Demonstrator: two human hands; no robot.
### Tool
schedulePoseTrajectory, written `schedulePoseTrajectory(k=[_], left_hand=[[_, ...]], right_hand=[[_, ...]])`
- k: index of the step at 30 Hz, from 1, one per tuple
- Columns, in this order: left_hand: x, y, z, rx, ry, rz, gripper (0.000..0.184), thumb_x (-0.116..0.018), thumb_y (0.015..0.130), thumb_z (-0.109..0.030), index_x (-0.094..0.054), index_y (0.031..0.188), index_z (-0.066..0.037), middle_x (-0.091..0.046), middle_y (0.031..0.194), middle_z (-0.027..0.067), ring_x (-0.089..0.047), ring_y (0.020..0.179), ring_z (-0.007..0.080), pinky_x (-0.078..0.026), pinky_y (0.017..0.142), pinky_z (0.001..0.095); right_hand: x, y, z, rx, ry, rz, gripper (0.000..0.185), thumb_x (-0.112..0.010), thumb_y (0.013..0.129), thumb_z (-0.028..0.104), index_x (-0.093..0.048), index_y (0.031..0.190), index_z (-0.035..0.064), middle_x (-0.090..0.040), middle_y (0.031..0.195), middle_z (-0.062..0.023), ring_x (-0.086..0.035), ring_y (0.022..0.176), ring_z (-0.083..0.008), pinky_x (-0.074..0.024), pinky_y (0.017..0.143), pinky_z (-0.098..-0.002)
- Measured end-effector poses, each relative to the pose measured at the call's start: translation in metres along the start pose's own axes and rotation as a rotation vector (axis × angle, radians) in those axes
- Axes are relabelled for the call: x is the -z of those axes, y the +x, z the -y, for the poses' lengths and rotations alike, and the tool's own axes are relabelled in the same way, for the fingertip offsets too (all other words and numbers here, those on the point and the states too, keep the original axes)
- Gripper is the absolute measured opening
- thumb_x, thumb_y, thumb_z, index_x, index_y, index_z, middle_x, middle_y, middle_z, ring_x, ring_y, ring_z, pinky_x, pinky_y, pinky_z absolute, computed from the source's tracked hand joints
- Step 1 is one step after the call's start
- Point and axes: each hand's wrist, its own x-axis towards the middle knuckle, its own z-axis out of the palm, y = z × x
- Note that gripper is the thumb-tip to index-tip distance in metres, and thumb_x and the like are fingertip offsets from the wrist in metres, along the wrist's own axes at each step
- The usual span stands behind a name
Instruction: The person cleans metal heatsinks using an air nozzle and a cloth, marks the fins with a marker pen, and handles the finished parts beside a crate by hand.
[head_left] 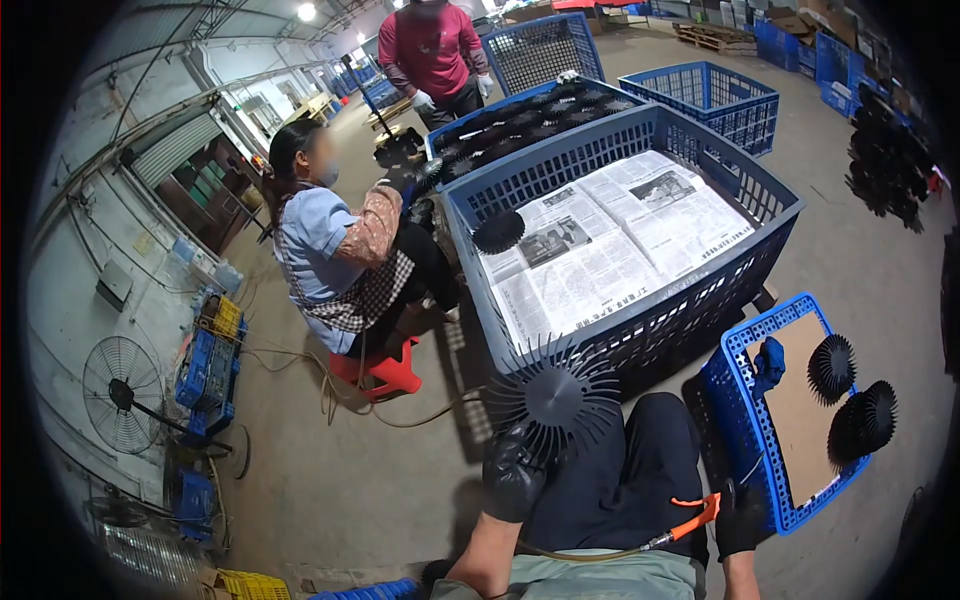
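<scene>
In the head view, my left hand, in a black glove, is closed on the edge of a round black finned heat sink. Its flat hub and spread fins face up, in front of the big crate's near rim. My right hand, also gloved in black, grips an orange air blow gun low beside my right thigh; its fingers are partly hidden. A hose runs from the gun across my lap. Another heat sink lies on newspaper inside the large grey-blue crate.
At right, an upturned blue crate bears a cardboard sheet, heat sinks and a blue item. A co-worker sits left on a red stool; another person stands behind a crate full of heat sinks.
</scene>
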Motion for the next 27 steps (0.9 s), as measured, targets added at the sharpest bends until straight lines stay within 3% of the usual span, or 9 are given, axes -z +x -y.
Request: schedulePoseTrajectory(k=[4,8,11,12,15,17,21,22,27], left_hand=[[-0.007,0.002,-0.002,-0.018,-0.005,-0.011,0.034,-0.050,0.094,-0.016,-0.056,0.121,0.003,-0.060,0.123,0.0182,-0.057,0.115,0.0295,-0.044,0.103,0.0461],[-0.054,0.008,-0.020,0.026,-0.118,0.060,0.033,-0.051,0.094,-0.018,-0.058,0.119,0.002,-0.062,0.121,0.0166,-0.058,0.114,0.0271,-0.045,0.101,0.0450],[-0.075,0.028,-0.041,0.003,-0.104,0.218,0.034,-0.051,0.094,-0.020,-0.058,0.121,0.000,-0.061,0.124,0.0144,-0.057,0.116,0.0270,-0.043,0.103,0.0451],[-0.085,0.034,-0.046,-0.001,-0.154,0.382,0.036,-0.051,0.095,-0.021,-0.056,0.125,-0.002,-0.059,0.126,0.0140,-0.056,0.117,0.0275,-0.041,0.105,0.0442],[-0.108,0.040,-0.053,-0.101,-0.075,0.363,0.042,-0.053,0.093,-0.025,-0.056,0.126,0.000,-0.055,0.133,0.0146,-0.053,0.122,0.0291,-0.037,0.108,0.0473],[-0.091,0.046,-0.048,-0.093,-0.132,0.429,0.045,-0.053,0.092,-0.027,-0.055,0.128,-0.001,-0.055,0.134,0.0143,-0.051,0.124,0.0301,-0.035,0.108,0.0485],[-0.101,0.036,-0.030,-0.005,-0.137,0.472,0.051,-0.053,0.089,-0.031,-0.053,0.131,-0.003,-0.053,0.136,0.0145,-0.048,0.127,0.0322,-0.033,0.109,0.0506],[-0.090,0.037,-0.024,-0.116,0.018,0.221,0.055,-0.052,0.088,-0.034,-0.050,0.133,-0.003,-0.051,0.138,0.0141,-0.048,0.126,0.0336,-0.033,0.109,0.0520],[-0.114,0.056,-0.011,0.055,0.008,0.423,0.072,-0.053,0.084,-0.041,-0.035,0.142,-0.003,-0.042,0.143,0.0165,-0.043,0.129,0.0350,-0.031,0.111,0.0512]], right_hand=[[0.008,-0.008,0.016,-0.056,-0.104,0.032,0.035,-0.070,0.084,0.018,-0.058,0.107,-0.0046,-0.064,0.096,-0.0179,-0.062,0.088,-0.0307,-0.0469,0.078,-0.0401],[-0.024,-0.022,-0.021,0.192,-0.075,-0.115,0.076,-0.077,0.075,0.016,-0.038,0.138,-0.0030,-0.048,0.131,-0.0241,-0.052,0.117,-0.0354,-0.0425,0.099,-0.0392],[-0.042,-0.037,-0.015,0.265,-0.157,-0.346,0.080,-0.077,0.075,0.013,-0.034,0.141,-0.0031,-0.047,0.131,-0.0244,-0.049,0.122,-0.0375,-0.0394,0.103,-0.0408],[-0.045,-0.034,-0.020,0.344,-0.259,-0.417,0.072,-0.076,0.074,0.009,-0.039,0.135,-0.0028,-0.055,0.117,-0.0201,-0.059,0.107,-0.0337,-0.0481,0.093,-0.0398],[-0.033,-0.027,-0.002,-0.165,0.655,0.015,0.063,-0.075,0.072,0.006,-0.044,0.126,-0.0026,-0.060,0.098,-0.0135,-0.064,0.084,-0.0230,-0.0542,0.074,-0.0336],[-0.042,-0.019,-0.021,-0.156,0.717,0.020,0.051,-0.071,0.075,0.005,-0.048,0.119,-0.0014,-0.058,0.086,-0.0074,-0.060,0.070,-0.0140,-0.0510,0.060,-0.0272],[-0.023,-0.010,0.024,-0.092,0.859,0.144,0.051,-0.069,0.076,0.007,-0.048,0.122,-0.0009,-0.058,0.089,-0.0071,-0.059,0.075,-0.0138,-0.0499,0.065,-0.0275],[-0.015,-0.008,0.040,-0.053,0.892,0.187,0.051,-0.069,0.076,0.007,-0.048,0.122,-0.0008,-0.059,0.090,-0.0070,-0.059,0.076,-0.0138,-0.0496,0.066,-0.0276],[-0.009,0.034,0.136,0.102,0.890,0.320,0.052,-0.067,0.078,0.009,-0.049,0.126,-0.0002,-0.059,0.094,-0.0066,-0.058,0.083,-0.0136,-0.0482,0.071,-0.0279]])
